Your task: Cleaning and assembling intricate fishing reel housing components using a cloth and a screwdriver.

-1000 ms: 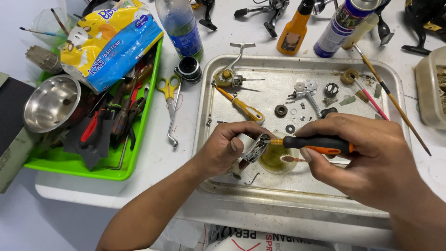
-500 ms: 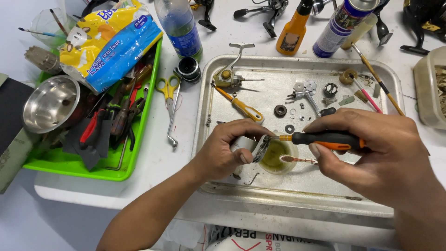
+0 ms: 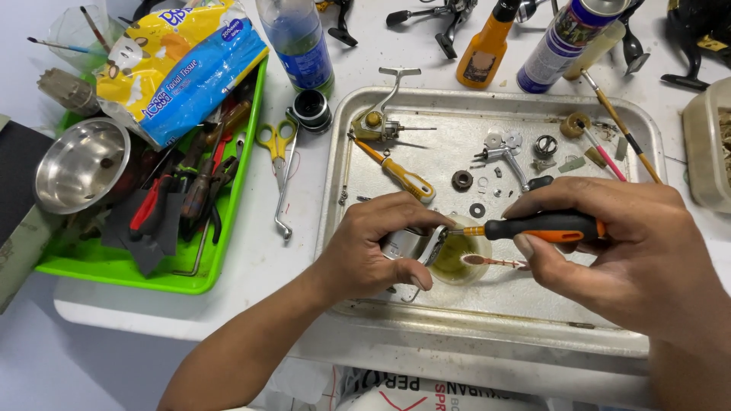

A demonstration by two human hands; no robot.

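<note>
White counter (image 3: pixel 251 281), crowded. Steel tray (image 3: pixel 487 327) at centre-right; green tray (image 3: pixel 122 272) at left, packed with pliers, screwdrivers and a steel bowl (image 3: pixel 80 164), a yellow-and-blue tissue pack (image 3: pixel 183 65) leaning across its top. Along the far edge: blue bottle (image 3: pixel 298 42), orange bottle (image 3: pixel 486 47), spray can (image 3: pixel 560 44).

Both hands low over the steel tray. Left hand (image 3: pixel 377 247) closed around a silvery reel part (image 3: pixel 415 245), thumb under, fingers curled over the top. Right hand (image 3: pixel 609 251) gripping a screwdriver (image 3: pixel 544 226) with black-and-orange handle, held level, tip touching the reel part. Same right hand also pinching a thin pink brush (image 3: pixel 495 262) between lower fingers, its head above a small cup (image 3: pixel 457 259) of yellowish liquid, just beside the reel part.

Farther back on the steel tray: yellow-handled screwdriver (image 3: pixel 403 176), brass-coloured reel body with crank (image 3: pixel 377 122), scattered washers (image 3: pixel 477 210) and small gears. Between the trays: yellow scissors (image 3: pixel 278 144), black spool (image 3: pixel 310 108).
</note>
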